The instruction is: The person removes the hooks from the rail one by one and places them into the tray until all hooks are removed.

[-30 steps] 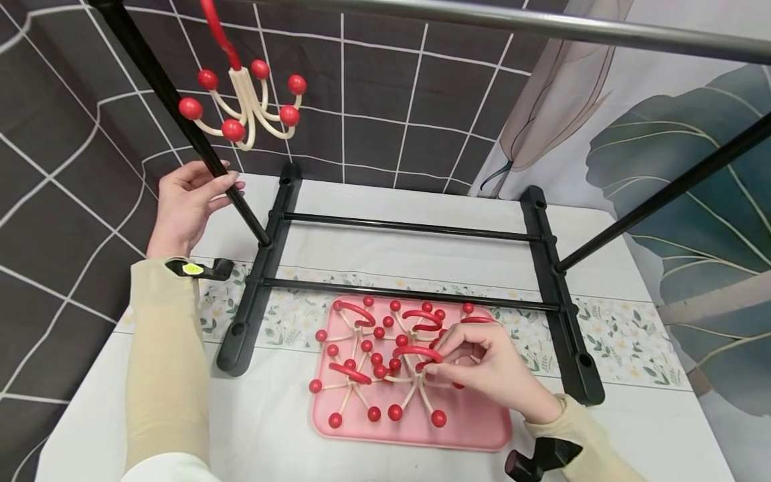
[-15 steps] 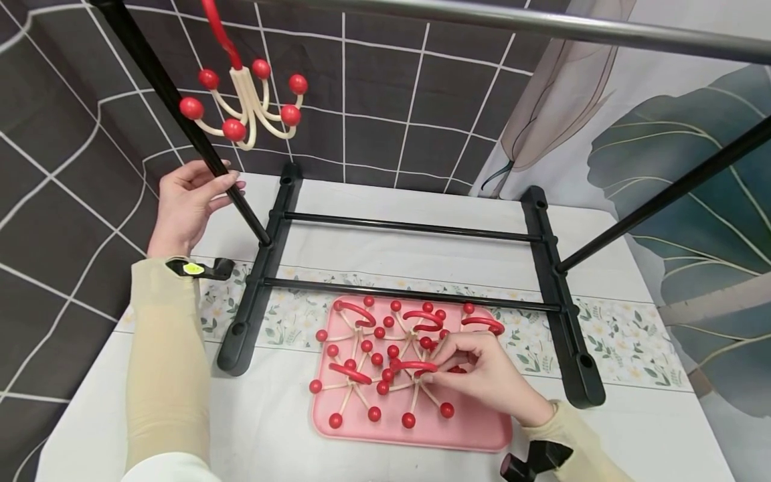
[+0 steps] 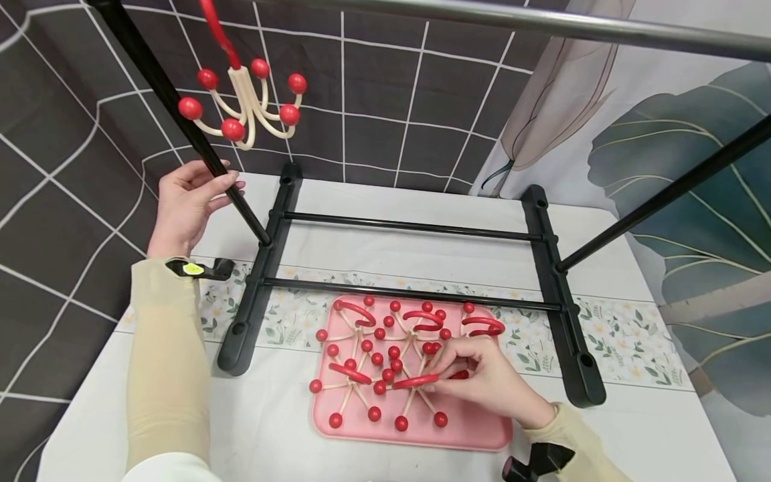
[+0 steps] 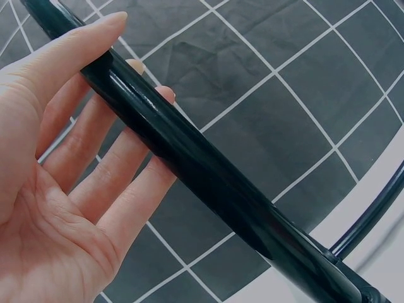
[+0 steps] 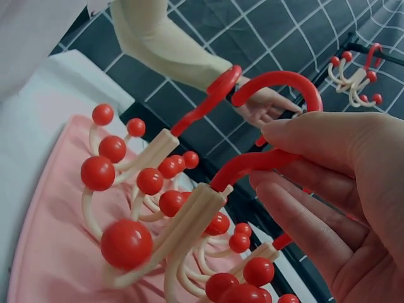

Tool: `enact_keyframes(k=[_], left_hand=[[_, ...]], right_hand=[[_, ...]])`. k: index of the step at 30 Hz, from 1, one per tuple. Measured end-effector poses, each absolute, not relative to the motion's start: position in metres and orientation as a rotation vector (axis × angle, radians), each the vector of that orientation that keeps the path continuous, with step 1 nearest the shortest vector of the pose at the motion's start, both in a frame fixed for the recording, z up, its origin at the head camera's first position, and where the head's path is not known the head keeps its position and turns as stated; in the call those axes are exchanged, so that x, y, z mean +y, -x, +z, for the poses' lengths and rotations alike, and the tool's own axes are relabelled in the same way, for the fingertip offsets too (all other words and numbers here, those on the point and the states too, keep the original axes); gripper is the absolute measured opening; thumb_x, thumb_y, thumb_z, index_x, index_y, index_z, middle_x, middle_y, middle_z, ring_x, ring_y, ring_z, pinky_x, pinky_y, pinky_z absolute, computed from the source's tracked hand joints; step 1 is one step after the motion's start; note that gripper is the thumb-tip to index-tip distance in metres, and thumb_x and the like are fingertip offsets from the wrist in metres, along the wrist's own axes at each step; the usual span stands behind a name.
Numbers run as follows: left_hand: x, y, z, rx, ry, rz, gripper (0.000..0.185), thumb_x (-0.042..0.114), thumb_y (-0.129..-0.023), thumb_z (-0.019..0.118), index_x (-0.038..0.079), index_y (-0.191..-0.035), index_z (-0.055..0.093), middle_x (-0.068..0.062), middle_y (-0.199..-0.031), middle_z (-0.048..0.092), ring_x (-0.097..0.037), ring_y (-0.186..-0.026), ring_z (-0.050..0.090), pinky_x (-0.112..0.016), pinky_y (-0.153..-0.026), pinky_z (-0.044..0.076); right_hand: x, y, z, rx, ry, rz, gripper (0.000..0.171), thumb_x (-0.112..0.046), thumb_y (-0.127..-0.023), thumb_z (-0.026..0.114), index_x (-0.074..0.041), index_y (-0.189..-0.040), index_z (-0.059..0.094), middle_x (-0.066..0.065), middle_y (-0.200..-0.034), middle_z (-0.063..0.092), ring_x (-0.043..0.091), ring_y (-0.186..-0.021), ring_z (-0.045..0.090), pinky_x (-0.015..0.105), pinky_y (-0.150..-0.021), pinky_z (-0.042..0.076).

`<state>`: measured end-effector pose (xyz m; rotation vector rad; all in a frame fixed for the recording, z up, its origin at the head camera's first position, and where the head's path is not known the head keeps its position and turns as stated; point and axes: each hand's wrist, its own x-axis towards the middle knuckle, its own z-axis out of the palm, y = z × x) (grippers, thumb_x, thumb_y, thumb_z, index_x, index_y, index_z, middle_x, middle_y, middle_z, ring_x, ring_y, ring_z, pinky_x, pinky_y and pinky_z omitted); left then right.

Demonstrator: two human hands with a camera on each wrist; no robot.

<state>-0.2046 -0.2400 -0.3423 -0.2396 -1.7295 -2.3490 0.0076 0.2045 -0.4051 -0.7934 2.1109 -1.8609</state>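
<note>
Left hand (image 3: 188, 204) rests open-fingered against a black rack pole (image 3: 181, 120); right hand (image 3: 482, 378) pinches a red hook (image 3: 415, 381) over the pink tray (image 3: 476, 432) on a white table (image 3: 662, 435), a dark grid curtain (image 3: 385, 100) behind.

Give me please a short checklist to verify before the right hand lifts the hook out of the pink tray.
1. Right hand pinches red hook of one hanger: ok.
2. Its cream prongs free of neighbouring hangers: cannot tell, they overlap.
3. Left hand steadies black rack pole: ok, fingers lie straight along it.
4. Rail has free space: ok, only one hanger hangs there.
5. Pink tray flat on table: ok.
</note>
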Motion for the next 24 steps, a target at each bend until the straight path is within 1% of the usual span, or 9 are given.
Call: enact_keyframes(k=[3, 5, 8, 12, 17, 19, 22, 24], left_hand=[[-0.24, 0.205, -0.342, -1.716, 0.249, -2.357, 0.025, -0.009, -0.085, 0.078, -0.01, -0.109, 0.07, -0.014, -0.095, 0.074, -0.023, -0.08, 0.076, -0.032, -0.074, 0.061], [-0.24, 0.205, -0.342, -1.712, 0.252, -2.362, 0.024, -0.009, -0.085, 0.078, -0.009, -0.108, 0.071, -0.015, -0.095, 0.074, -0.024, -0.081, 0.076, -0.032, -0.074, 0.061], [-0.24, 0.205, -0.342, -1.711, 0.251, -2.366, 0.023, -0.009, -0.085, 0.077, -0.008, -0.107, 0.072, -0.014, -0.095, 0.074, -0.024, -0.082, 0.076, -0.032, -0.074, 0.061], [-0.24, 0.205, -0.342, -1.705, 0.259, -2.365, 0.022, -0.01, -0.085, 0.077, -0.008, -0.107, 0.072, -0.014, -0.094, 0.074, -0.023, -0.08, 0.076, -0.032, -0.074, 0.061], [-0.24, 0.205, -0.343, -1.689, 0.274, -2.372, 0.022, -0.011, -0.086, 0.076, -0.009, -0.107, 0.071, -0.015, -0.094, 0.074, -0.024, -0.079, 0.075, -0.033, -0.074, 0.061], [-0.241, 0.205, -0.343, -1.695, 0.267, -2.369, 0.022, -0.011, -0.086, 0.076, -0.009, -0.107, 0.072, -0.014, -0.094, 0.074, -0.024, -0.08, 0.076, -0.032, -0.074, 0.061], [-0.241, 0.205, -0.343, -1.713, 0.252, -2.359, 0.023, -0.009, -0.086, 0.077, -0.008, -0.108, 0.072, -0.014, -0.095, 0.074, -0.023, -0.082, 0.076, -0.031, -0.074, 0.061], [-0.24, 0.205, -0.343, -1.719, 0.247, -2.355, 0.023, -0.009, -0.086, 0.077, -0.007, -0.108, 0.072, -0.013, -0.095, 0.074, -0.023, -0.082, 0.076, -0.031, -0.075, 0.061]], right_hand=[[0.203, -0.008, -0.407, 2.119, 0.817, -1.855, 0.018, 0.004, -0.083, 0.083, -0.01, -0.09, 0.072, 0.006, -0.091, 0.075, 0.021, -0.076, 0.072, 0.033, -0.062, 0.061], [0.203, -0.008, -0.408, 2.127, 0.833, -1.851, 0.019, 0.004, -0.083, 0.082, -0.011, -0.09, 0.072, 0.005, -0.091, 0.075, 0.02, -0.072, 0.071, 0.033, -0.057, 0.06], [0.203, -0.007, -0.41, 2.133, 0.799, -1.842, 0.02, 0.003, -0.083, 0.083, -0.013, -0.088, 0.072, 0.004, -0.089, 0.075, 0.019, -0.067, 0.069, 0.033, -0.054, 0.059], [0.205, -0.006, -0.409, 2.13, 0.754, -1.82, 0.019, 0.001, -0.082, 0.084, -0.013, -0.087, 0.072, 0.004, -0.089, 0.075, 0.021, -0.068, 0.07, 0.035, -0.056, 0.06], [0.209, -0.005, -0.405, 2.188, 0.782, -1.746, 0.021, -0.005, -0.079, 0.089, -0.014, -0.094, 0.078, 0.001, -0.092, 0.076, 0.018, -0.073, 0.069, 0.034, -0.057, 0.059], [0.21, -0.004, -0.403, 2.217, 0.835, -1.714, 0.023, -0.006, -0.078, 0.089, -0.014, -0.097, 0.079, -0.001, -0.092, 0.075, 0.019, -0.072, 0.067, 0.033, -0.057, 0.056], [0.211, -0.004, -0.4, 2.241, 0.888, -1.679, 0.024, -0.004, -0.077, 0.09, -0.018, -0.093, 0.08, -0.004, -0.09, 0.075, 0.022, -0.071, 0.064, 0.033, -0.057, 0.052], [0.211, -0.004, -0.4, 2.266, 0.907, -1.665, 0.025, -0.003, -0.076, 0.09, -0.021, -0.089, 0.079, -0.006, -0.087, 0.074, 0.025, -0.069, 0.061, 0.035, -0.056, 0.047]])
